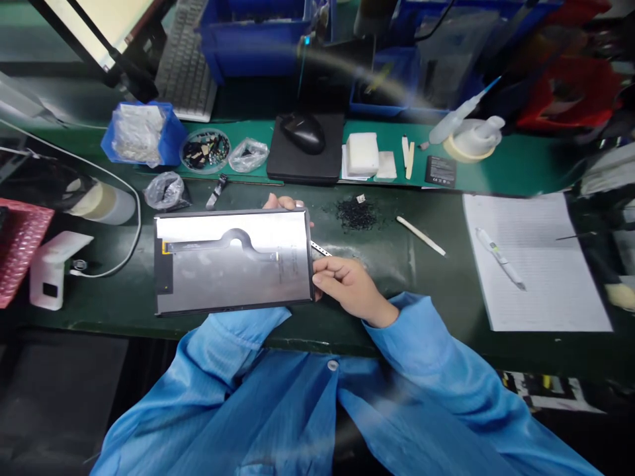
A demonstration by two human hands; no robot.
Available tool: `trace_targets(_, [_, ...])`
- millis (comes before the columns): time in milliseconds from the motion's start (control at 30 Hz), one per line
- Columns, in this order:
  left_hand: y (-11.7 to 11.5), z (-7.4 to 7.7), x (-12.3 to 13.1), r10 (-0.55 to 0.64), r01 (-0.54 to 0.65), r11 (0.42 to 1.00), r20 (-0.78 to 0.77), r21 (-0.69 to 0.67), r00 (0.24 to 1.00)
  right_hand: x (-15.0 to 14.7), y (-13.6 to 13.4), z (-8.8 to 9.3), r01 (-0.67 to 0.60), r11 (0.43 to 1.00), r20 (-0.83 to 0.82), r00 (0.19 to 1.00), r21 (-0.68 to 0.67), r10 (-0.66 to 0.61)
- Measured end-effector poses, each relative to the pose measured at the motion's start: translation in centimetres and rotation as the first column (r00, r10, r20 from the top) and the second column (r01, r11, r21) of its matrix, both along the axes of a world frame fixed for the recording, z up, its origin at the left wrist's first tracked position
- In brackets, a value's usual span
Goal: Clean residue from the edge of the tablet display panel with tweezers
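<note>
Nearest to me are my two light-blue smock sleeves (317,396), reaching out over the near edge of the dark green work mat (426,284). My right hand (350,284) pinches the right edge of the flat rectangular silvery-grey display panel (233,261), thumb on top and the other fingers curled under it. My left hand (282,201) is almost wholly hidden beneath the panel; only its fingertips show, curling over the far edge near the right corner, so it is closed on the panel from below. The panel is held level just above the mat, left of centre, its back face up with a dark flex ribbon running across it. Right of it, on the mat, lies a white lined paper sheet (530,264) with a white pen (499,256) on it. Between panel and sheet sit a small heap of black crumbs (356,213) and a pale flat stick (421,236). At the near left stands a white plastic block (49,268), beside a pink bubble-wrap bag (17,248). Farther off, a black computer mouse (303,132) rests on a black square pad (305,158), with white foam squares (362,153) to its right and a round clear dish of small parts (205,150) to its left. A blue plastic bin (143,132) stands at the far left.
</note>
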State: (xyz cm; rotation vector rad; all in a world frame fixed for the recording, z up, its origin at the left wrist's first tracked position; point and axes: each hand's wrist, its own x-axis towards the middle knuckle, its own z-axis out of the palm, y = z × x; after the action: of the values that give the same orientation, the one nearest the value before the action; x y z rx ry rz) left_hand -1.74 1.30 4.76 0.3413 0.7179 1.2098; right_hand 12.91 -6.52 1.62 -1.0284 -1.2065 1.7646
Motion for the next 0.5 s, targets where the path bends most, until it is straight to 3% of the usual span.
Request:
trace_targets(133, [0.0, -1.3, -0.6, -0.024, 0.030, 0.993, -0.055, 0.118, 0.998, 0.0, 0.0, 0.0, -0.024, 1.000, -0.018, 1.000, -0.010, 0.024])
trace_targets(233, [0.1, -1.7, -0.6, 0.047, -0.040, 0.987, -0.045, 0.156, 0.998, 0.1, 0.0, -0.1, -0.032, 0.999, -0.050, 0.998, -0.036, 0.030])
trace_targets(500, [-0.3, 0.2, 0.6, 0.178, -0.175, 0.981, -0.033, 0.085, 0.983, -0.2, -0.1, -0.5, -0.101, 0.989, -0.229, 0.971, -0.112, 0.073])
